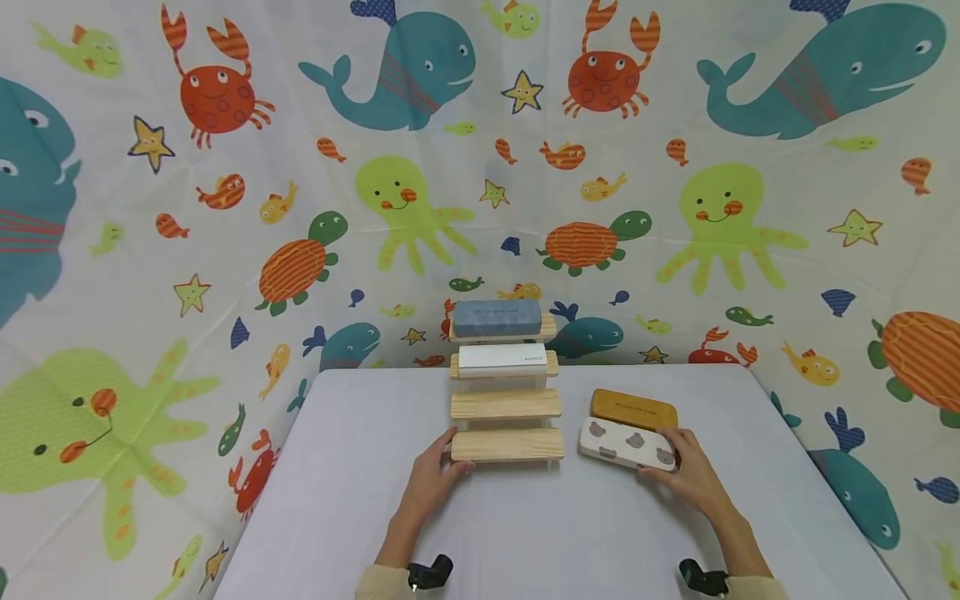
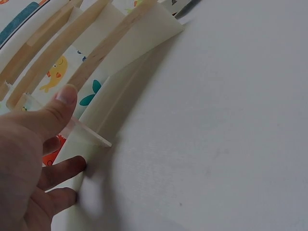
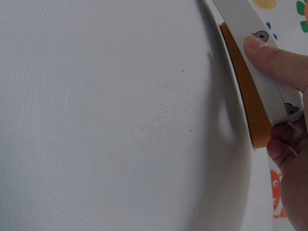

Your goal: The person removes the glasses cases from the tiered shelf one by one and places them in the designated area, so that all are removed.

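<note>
My left hand (image 1: 435,471) grips the left end of the lowest wooden step of a stepped display rack (image 1: 506,446). In the left wrist view, my thumb (image 2: 67,96) lies on the end of that board, while the other fingers reach down beside the clear side panel. With my right hand (image 1: 684,468) I hold the right end of a white glasses case with grey patches (image 1: 611,440), thumb on its near side. Right behind it is a mustard-yellow case (image 1: 633,409), partly covered by the white one in the right wrist view.
On the rack's top step sits a blue-grey case (image 1: 497,318); a plain white case (image 1: 501,360) occupies the step below. Bare wood shows on the two lower steps. A sea-animal cloth (image 1: 442,158) hangs behind the white table (image 1: 360,433).
</note>
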`<state>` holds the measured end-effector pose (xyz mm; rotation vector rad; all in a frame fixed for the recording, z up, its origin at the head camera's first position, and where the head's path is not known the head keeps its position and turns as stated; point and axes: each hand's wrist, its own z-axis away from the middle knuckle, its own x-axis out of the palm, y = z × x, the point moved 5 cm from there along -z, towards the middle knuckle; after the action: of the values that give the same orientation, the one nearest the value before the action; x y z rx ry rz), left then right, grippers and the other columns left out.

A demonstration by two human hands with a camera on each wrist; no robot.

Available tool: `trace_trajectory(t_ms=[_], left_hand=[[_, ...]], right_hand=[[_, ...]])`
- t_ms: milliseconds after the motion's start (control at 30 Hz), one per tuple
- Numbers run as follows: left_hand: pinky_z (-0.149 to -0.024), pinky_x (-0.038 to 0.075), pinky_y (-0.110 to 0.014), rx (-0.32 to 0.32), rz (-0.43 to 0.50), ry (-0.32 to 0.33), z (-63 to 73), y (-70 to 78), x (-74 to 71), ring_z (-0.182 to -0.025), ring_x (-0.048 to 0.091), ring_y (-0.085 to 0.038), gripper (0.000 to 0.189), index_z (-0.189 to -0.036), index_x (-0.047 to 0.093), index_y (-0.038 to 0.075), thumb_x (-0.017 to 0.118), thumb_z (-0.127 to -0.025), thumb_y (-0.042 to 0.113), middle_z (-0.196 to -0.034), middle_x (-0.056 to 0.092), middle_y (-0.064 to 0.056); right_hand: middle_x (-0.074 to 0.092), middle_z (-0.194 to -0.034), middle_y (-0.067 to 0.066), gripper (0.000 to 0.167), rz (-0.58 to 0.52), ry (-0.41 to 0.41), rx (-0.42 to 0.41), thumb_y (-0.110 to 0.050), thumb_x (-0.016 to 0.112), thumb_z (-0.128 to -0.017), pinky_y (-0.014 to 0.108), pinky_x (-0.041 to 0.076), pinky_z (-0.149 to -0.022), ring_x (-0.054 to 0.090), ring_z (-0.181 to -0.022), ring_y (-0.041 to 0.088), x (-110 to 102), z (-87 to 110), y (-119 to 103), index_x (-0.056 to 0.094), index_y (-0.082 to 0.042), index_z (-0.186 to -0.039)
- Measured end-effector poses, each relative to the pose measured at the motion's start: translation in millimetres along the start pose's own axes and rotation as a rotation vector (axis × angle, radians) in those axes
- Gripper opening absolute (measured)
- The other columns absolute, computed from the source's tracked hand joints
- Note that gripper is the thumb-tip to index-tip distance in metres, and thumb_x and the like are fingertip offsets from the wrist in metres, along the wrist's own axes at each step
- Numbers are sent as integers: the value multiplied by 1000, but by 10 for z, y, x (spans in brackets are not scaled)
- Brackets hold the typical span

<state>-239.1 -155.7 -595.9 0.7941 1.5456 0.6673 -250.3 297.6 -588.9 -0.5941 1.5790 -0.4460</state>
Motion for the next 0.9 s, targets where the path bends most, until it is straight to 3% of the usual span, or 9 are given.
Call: trace_trajectory(t_ms=[400,600,900], left_hand=[[-111,44,-54,-28,18,-19,8,4,3,-125,62,-36,78,-147,48,3,78,-85,39,-146,55,-19],[-110,45,-54,-24,23,-21,7,1,3,-121,65,-35,78,-147,47,3,77,-85,40,-146,55,-20],[-111,45,-53,-10,4,-15,-7,-13,9,-129,59,-36,79,-147,48,3,77,-85,42,-146,55,-19]], right_hand=[[43,-136,27,94,-8,-41,52,-44,88,-73,66,38,-110,46,-125,46,48,-12,146,45,2,-142],[43,-136,27,94,1,-55,68,-45,87,-74,66,39,-109,46,-125,47,61,-10,161,44,2,-143],[43,-140,27,95,-13,-79,100,-44,87,-76,64,38,-111,46,-129,46,92,-8,202,42,2,-146]])
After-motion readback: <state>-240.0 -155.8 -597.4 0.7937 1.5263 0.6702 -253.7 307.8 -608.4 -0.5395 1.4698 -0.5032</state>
